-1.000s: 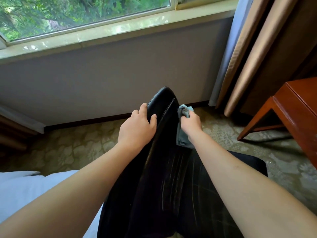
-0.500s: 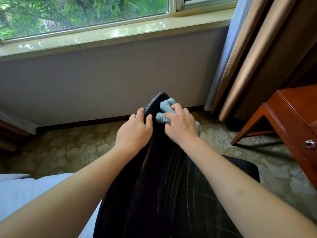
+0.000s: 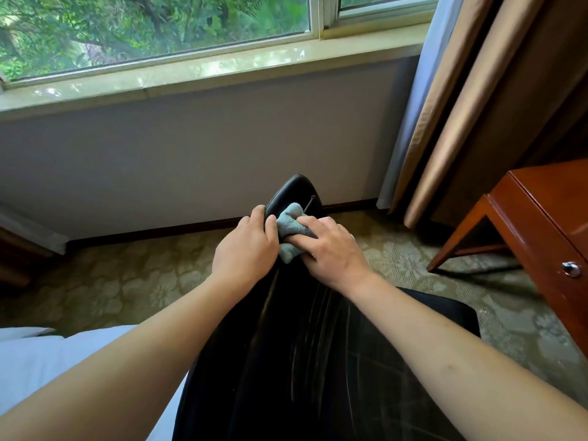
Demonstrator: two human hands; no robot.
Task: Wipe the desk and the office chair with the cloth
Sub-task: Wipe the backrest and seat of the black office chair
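the right hand (image 3: 331, 249) holding the cloth (image 3: 291, 227) has moved left beside the left hand (image 3: 245, 249) gripping the chair (image 3: 286, 361), so wiping goes on.

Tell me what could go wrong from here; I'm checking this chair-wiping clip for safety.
1. The right hand pinches a bunched grey cloth, so little fabric may touch the black office chair.
2. The left hand grips the backrest edge close beside the cloth; wiping strokes could bump its fingers.
3. Pressing on the top might tilt the chair toward the wooden desk.
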